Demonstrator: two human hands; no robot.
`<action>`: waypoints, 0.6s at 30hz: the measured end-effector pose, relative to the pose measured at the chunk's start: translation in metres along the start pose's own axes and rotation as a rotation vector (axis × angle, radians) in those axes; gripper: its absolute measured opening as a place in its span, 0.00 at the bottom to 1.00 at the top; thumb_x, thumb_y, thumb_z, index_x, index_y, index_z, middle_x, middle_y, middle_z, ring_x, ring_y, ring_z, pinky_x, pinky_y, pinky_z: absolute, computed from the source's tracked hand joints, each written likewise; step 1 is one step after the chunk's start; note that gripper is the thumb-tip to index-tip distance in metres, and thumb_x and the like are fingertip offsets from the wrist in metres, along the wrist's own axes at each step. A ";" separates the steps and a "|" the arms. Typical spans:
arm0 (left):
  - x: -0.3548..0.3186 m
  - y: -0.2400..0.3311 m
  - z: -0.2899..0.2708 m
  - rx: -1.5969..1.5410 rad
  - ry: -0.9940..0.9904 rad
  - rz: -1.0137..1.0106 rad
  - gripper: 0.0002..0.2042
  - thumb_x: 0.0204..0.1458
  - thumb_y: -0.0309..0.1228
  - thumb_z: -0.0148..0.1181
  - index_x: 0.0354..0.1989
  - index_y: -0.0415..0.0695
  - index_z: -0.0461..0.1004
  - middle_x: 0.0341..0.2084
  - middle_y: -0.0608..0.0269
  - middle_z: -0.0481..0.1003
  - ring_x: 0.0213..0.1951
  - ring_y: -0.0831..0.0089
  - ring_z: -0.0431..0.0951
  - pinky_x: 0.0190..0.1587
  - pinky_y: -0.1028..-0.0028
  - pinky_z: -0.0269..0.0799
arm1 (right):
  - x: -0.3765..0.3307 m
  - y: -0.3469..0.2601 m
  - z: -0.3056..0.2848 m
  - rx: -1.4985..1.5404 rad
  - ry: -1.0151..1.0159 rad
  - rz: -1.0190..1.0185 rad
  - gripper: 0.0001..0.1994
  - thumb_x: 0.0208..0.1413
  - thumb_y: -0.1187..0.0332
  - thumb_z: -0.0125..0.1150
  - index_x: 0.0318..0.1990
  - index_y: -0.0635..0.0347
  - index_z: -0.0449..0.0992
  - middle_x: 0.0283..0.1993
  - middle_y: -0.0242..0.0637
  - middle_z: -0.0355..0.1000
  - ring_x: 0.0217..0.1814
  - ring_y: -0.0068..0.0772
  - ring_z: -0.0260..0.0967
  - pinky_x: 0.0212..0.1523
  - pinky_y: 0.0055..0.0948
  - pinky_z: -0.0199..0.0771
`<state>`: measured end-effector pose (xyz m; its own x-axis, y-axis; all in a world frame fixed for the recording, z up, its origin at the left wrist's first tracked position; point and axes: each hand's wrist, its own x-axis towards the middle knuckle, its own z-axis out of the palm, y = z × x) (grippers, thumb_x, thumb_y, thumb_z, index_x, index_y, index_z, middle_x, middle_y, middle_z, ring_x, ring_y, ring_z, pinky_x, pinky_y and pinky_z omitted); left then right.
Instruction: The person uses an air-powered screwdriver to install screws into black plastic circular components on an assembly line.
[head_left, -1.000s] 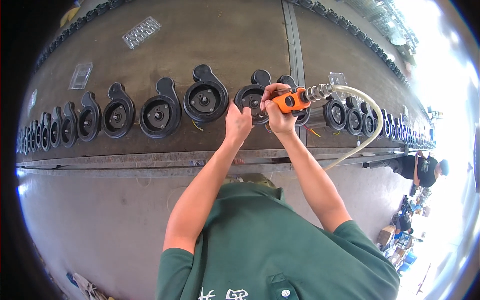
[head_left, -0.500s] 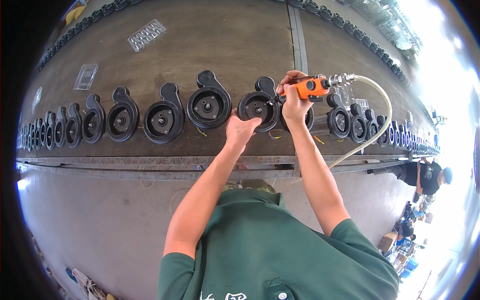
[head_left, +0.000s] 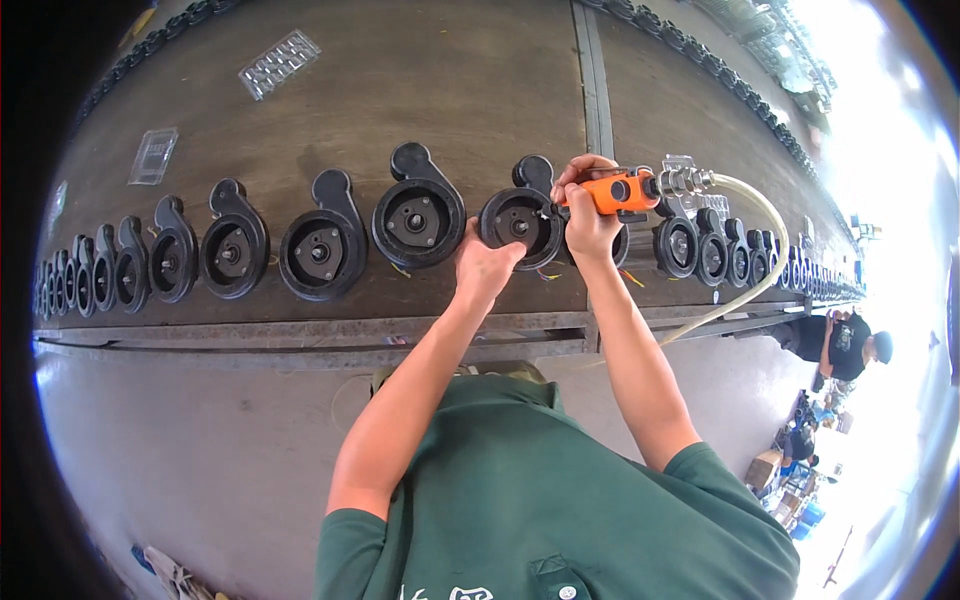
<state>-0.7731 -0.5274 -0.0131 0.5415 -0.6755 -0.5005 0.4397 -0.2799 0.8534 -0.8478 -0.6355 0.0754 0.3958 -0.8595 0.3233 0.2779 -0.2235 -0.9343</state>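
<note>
My left hand (head_left: 484, 264) grips the lower left rim of a round black blower housing (head_left: 533, 174), its thumb reaching over the edge into the open face. A metal shaft (head_left: 519, 228) stands in the middle of that housing. Wrapped around an orange air screwdriver (head_left: 608, 194), my right hand (head_left: 592, 225) keeps the tool nearly level at the housing's right side. The driver's tip points left to the inner right part of the housing; whether it touches a screw is too small to tell. A clear hose (head_left: 770, 215) curves away from the tool's fittings.
Similar black housings (head_left: 416, 220) stand in a row along the near edge of the brown table (head_left: 450, 90). Another is partly hidden behind my right hand. Clear plastic trays (head_left: 280, 64) lie farther back. A metal rail (head_left: 240, 335) runs along the front. A person (head_left: 848, 340) is at far right.
The view has shifted slightly. The orange screwdriver sits a little lower and more level against the housing. Both hands keep their holds.
</note>
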 end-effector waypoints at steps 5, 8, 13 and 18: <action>0.002 -0.007 0.003 0.055 -0.031 0.079 0.32 0.39 0.26 0.71 0.57 0.40 0.66 0.42 0.57 0.76 0.37 0.69 0.80 0.34 0.72 0.80 | 0.002 0.006 -0.001 -0.032 -0.018 0.012 0.10 0.52 0.80 0.51 0.42 0.61 0.67 0.33 0.38 0.69 0.29 0.29 0.67 0.35 0.31 0.72; -0.001 -0.003 0.008 0.027 -0.011 0.028 0.31 0.37 0.28 0.70 0.54 0.38 0.69 0.44 0.54 0.78 0.44 0.63 0.80 0.48 0.68 0.76 | 0.000 0.007 0.001 0.002 0.048 -0.002 0.12 0.50 0.82 0.53 0.44 0.65 0.69 0.31 0.36 0.71 0.29 0.22 0.68 0.32 0.23 0.73; 0.000 -0.002 0.013 0.042 0.030 0.066 0.31 0.37 0.29 0.70 0.54 0.39 0.68 0.45 0.53 0.78 0.46 0.62 0.81 0.49 0.67 0.77 | 0.002 0.005 0.001 -0.007 0.023 -0.044 0.13 0.49 0.82 0.57 0.44 0.67 0.73 0.33 0.36 0.73 0.31 0.22 0.72 0.32 0.21 0.75; -0.007 0.018 0.006 -0.107 -0.069 -0.071 0.28 0.44 0.25 0.68 0.56 0.44 0.67 0.45 0.60 0.77 0.41 0.68 0.80 0.33 0.70 0.79 | 0.015 -0.002 -0.018 0.148 -0.244 0.057 0.13 0.45 0.81 0.58 0.41 0.67 0.74 0.33 0.36 0.74 0.31 0.22 0.72 0.33 0.23 0.74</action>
<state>-0.7733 -0.5318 0.0069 0.4574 -0.7029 -0.5448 0.5507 -0.2571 0.7941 -0.8584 -0.6563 0.0791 0.6085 -0.7288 0.3139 0.3665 -0.0927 -0.9258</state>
